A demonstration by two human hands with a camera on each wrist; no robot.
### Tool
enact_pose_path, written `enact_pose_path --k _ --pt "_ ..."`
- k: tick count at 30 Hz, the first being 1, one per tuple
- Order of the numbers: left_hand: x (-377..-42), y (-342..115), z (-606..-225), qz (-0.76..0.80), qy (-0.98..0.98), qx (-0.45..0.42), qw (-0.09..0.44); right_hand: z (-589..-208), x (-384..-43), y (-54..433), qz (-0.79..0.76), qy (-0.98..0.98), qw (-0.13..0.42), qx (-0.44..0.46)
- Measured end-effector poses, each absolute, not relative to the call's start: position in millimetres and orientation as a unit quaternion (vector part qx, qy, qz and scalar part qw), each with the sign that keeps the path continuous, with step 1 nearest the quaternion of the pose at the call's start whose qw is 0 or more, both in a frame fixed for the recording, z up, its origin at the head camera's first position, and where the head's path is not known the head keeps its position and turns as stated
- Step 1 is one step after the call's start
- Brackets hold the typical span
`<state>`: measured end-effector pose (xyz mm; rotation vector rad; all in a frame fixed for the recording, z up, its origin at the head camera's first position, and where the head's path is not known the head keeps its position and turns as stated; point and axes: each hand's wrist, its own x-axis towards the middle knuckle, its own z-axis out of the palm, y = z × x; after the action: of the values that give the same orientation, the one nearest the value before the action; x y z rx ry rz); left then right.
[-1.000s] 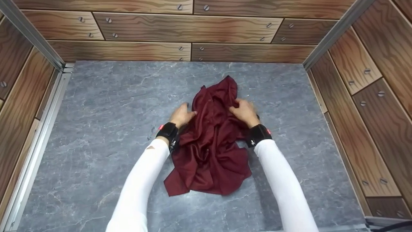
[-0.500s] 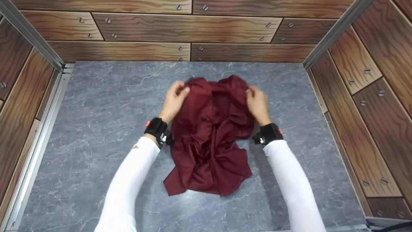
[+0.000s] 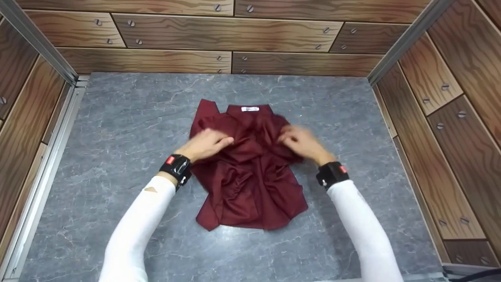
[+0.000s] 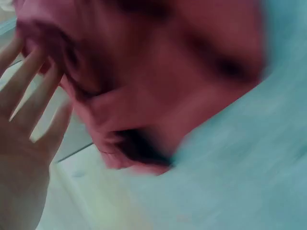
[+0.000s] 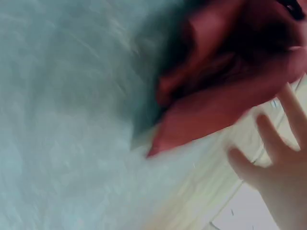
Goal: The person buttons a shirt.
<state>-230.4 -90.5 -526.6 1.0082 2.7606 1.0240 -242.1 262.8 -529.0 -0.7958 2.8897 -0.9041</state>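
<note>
Left grip and right grip perhaps touch the shirt.

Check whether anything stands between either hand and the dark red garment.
Nothing visible does. In the head view, the left hand and right hand are over opposite sides of the dark red garment, with no other object between. Motion blur leaves actual contact uncertain.
</note>
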Motion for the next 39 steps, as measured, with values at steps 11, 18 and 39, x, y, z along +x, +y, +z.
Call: enact_pose_path --k 11,18,39 --pt "-259 -92 -552 0.346 0.933 0.044 -0.086 -543 -244 251 -0.235 0.971 0.022 -0.024" --pt "-261 -97 -553 0.271 0.962 -0.002 0.019 -545 -252 262 -0.177 0.979 0.093 0.045" --pt "-252 -135 -532 0.270 0.929 0.139 -0.212 -545 -249 263 -0.178 0.982 0.067 -0.015"
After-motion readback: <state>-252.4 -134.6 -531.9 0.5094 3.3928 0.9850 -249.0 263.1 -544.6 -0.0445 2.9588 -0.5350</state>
